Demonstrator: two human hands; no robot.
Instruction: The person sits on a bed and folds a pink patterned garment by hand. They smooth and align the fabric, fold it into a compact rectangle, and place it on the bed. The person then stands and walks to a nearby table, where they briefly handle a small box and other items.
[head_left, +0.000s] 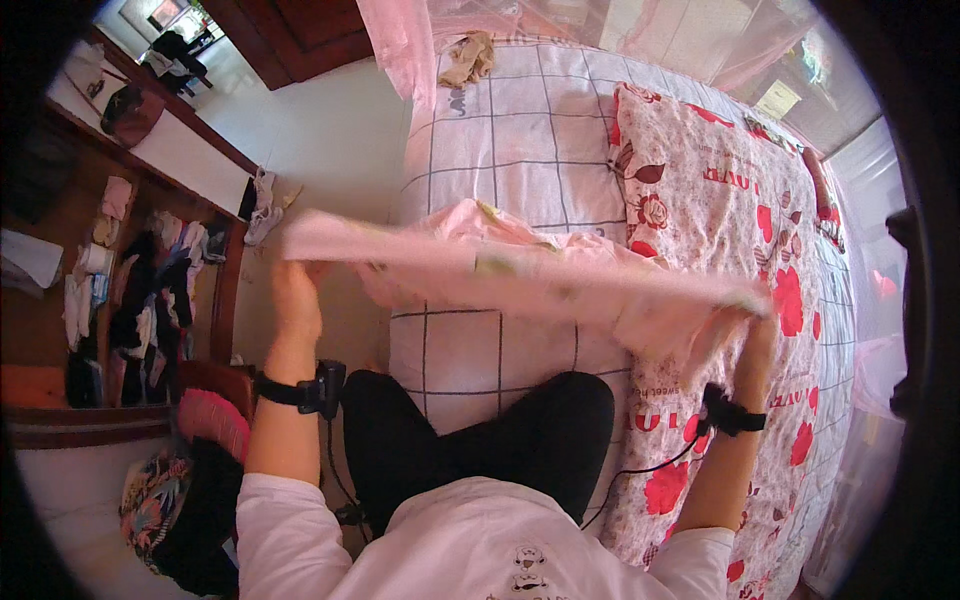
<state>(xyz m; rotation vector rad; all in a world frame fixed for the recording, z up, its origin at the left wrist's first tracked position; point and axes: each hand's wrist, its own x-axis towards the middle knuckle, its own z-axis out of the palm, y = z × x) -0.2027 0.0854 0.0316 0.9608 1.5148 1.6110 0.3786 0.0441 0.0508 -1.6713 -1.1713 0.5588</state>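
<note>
A pink cloth item (540, 274) with pale green patches is stretched between my two hands above the bed, blurred along its near edge. At its left end, my left hand (300, 274) grips the cloth, with the fingers mostly hidden behind it. The opposite end is held by my right hand (754, 322), over a floral-printed pillow or folded cover. Behind the stretched edge, the rest of the fabric hangs bunched. Each wrist wears a black strap with a small device and a cable.
I sit cross-legged on a bed with a checked sheet (517, 135). Floral bedding (712, 195) lies to the right. A tan crumpled cloth (469, 58) rests at the far end. Pink netting (401, 45) hangs beside the bed. Open shelving with clothes (157, 285) stands left, near a chair (217, 386).
</note>
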